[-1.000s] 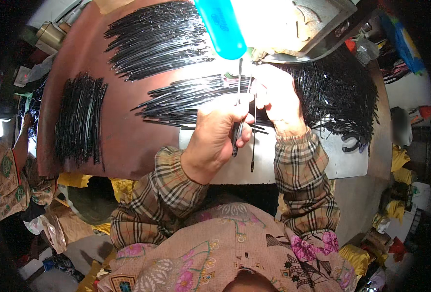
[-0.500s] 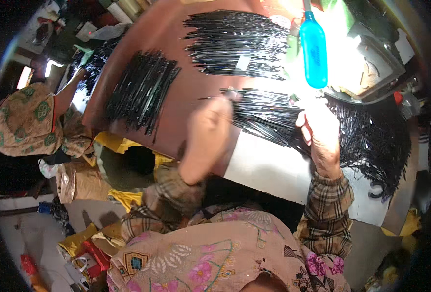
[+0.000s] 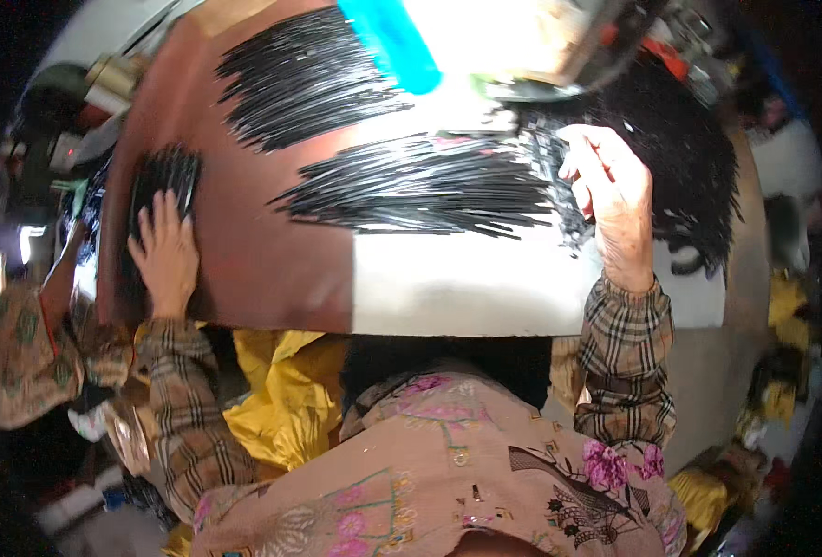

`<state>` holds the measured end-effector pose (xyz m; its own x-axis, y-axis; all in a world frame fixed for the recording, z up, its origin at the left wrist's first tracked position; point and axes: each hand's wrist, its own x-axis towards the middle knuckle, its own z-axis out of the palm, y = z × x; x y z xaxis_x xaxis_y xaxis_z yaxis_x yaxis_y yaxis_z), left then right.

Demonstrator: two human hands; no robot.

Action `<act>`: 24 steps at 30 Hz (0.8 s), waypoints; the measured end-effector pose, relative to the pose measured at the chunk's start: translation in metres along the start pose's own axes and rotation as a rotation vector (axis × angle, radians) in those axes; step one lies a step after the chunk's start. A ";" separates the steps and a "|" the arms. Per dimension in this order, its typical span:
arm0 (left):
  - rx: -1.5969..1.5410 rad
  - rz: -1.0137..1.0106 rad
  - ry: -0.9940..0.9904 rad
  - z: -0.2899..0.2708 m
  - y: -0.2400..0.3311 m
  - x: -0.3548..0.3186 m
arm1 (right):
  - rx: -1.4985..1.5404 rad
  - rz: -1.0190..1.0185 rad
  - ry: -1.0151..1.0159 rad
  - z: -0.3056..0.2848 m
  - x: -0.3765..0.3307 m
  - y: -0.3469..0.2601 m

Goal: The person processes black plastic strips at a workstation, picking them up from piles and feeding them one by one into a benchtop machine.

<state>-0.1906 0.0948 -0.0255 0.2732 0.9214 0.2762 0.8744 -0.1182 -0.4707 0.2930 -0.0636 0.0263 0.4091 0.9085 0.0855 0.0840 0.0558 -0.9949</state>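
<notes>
My left hand (image 3: 168,251) lies flat with its fingers spread on a stack of thin black strips (image 3: 177,169) at the table's left side. Over on the right, my right hand (image 3: 620,190) is closed, thumb against fingers; whatever it may pinch is hidden. Just left of its fingertips are small black pieces (image 3: 564,186) in strong glare. A loose fan of thin black strips (image 3: 420,190) spreads across the middle of the table, partly above a white sheet (image 3: 467,288). Farther back lies another row of black strips (image 3: 309,79).
A big tangled heap of black strips (image 3: 690,158) covers the right of the brown tabletop (image 3: 262,269). At the back, a bright blue object (image 3: 392,46) hangs beside a glaring light. Yellow sacking (image 3: 290,399) bulges below the front edge. Another person's patterned clothing (image 3: 30,353) shows at far left.
My left hand has moved from the middle strips out to the left stack, and its fingers have spread. My right hand remains closed near the strips' right ends. The whole view has shifted.
</notes>
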 end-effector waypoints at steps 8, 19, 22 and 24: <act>-0.062 -0.044 -0.083 -0.012 0.027 -0.002 | -0.586 -0.212 -0.157 -0.015 -0.043 0.029; -0.836 -0.043 0.405 -0.100 0.098 -0.015 | -0.869 -0.385 -0.195 -0.007 -0.050 0.021; -1.103 0.145 0.331 -0.135 0.149 -0.026 | -0.931 -0.369 -0.154 -0.008 -0.056 0.014; -1.357 0.220 0.163 -0.148 0.182 -0.036 | -0.888 -0.337 -0.130 -0.005 -0.063 0.016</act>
<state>0.0178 -0.0150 0.0030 0.4162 0.7948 0.4416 0.4836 -0.6048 0.6327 0.2735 -0.1219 0.0051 0.1382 0.9438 0.3003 0.8590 0.0367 -0.5106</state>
